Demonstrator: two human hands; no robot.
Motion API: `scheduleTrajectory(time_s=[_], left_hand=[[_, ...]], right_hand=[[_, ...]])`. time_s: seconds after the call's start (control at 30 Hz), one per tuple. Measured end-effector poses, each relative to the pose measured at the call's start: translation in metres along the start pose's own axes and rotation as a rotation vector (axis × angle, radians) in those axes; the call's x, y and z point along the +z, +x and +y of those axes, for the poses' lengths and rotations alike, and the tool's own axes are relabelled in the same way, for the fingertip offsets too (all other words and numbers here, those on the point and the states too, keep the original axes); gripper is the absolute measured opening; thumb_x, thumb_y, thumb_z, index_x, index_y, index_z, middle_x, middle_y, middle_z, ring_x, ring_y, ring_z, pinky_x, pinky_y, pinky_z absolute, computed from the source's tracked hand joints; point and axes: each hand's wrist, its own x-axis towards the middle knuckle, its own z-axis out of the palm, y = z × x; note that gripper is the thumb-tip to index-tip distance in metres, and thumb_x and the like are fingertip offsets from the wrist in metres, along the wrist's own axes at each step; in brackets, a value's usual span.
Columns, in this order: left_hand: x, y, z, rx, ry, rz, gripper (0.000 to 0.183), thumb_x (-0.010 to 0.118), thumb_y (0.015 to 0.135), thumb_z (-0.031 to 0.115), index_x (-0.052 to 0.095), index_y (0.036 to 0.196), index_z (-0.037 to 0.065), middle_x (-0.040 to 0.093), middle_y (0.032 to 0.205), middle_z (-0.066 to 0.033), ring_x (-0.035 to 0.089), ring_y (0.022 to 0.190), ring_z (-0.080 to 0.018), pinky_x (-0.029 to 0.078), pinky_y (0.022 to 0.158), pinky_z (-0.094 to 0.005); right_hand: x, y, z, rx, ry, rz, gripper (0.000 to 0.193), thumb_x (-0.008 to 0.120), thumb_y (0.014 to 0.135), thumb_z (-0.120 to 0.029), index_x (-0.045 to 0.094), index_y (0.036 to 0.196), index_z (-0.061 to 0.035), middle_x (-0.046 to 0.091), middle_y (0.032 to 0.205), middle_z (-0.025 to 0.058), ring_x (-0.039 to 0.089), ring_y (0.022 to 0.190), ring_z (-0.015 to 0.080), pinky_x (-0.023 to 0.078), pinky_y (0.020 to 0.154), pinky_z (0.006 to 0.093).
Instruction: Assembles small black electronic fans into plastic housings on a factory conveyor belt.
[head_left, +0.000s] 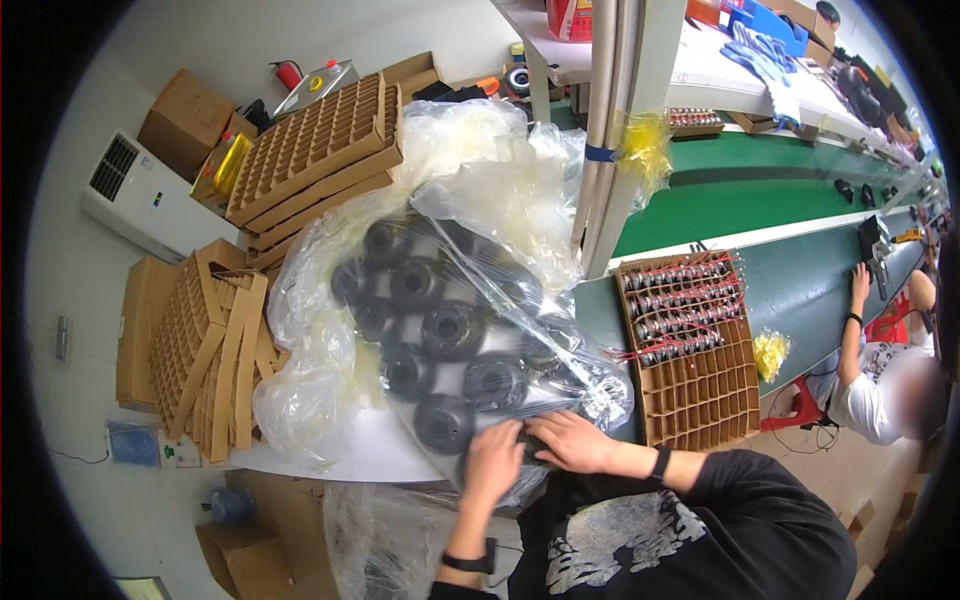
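Black round parts [453, 330] with central holes lie in rows on the table in front of me, under a clear plastic bag [490, 200]. At the near edge of this group, my left hand [495, 462] has its fingers curled inward. My right hand [570, 441] meets it from the right, fingers bent and thumb side close to the left fingertips. Something dark shows between the two hands, partly covered by fingers; I cannot make out whether it is another black part. Plastic film lies against both hands.
On the right, a cardboard divider tray [690, 340] holds rows of small metal parts with red wires. Stacked divider trays [310, 150] stand at the far left, more [210, 350] lean below. A post [610, 130] rises behind. A co-worker [880, 390] sits at right.
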Motion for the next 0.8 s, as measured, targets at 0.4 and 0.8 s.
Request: scheduleTrajectory(time_s=[0.4, 0.8], left_hand=[[0.037, 0.015, -0.023, 0.069, 0.380, 0.147, 0.035, 0.048, 0.084, 0.011, 0.053, 0.117, 0.004, 0.064, 0.104, -0.0096, 0.051, 0.106, -0.0252, 0.036, 0.087, -0.0395], [-0.002, -0.052, -0.053, 0.019, 0.443, 0.152, 0.021, 0.060, 0.082, 0.027, 0.063, 0.086, 0.007, 0.061, 0.088, -0.0062, 0.051, 0.088, -0.0270, 0.038, 0.080, -0.0393]], right_hand=[[0.022, 0.031, 0.049, -0.165, -0.459, -0.129, 0.038, 0.049, 0.089, -0.042, 0.053, 0.108, -0.0091, 0.060, 0.097, 0.0041, 0.050, 0.096, 0.0227, 0.038, 0.082, 0.0344], [-0.046, 0.005, 0.077, -0.054, -0.702, -0.043, 0.044, 0.047, 0.086, -0.053, 0.063, 0.086, -0.0117, 0.060, 0.088, 0.0012, 0.049, 0.091, 0.0217, 0.038, 0.080, 0.0342]])
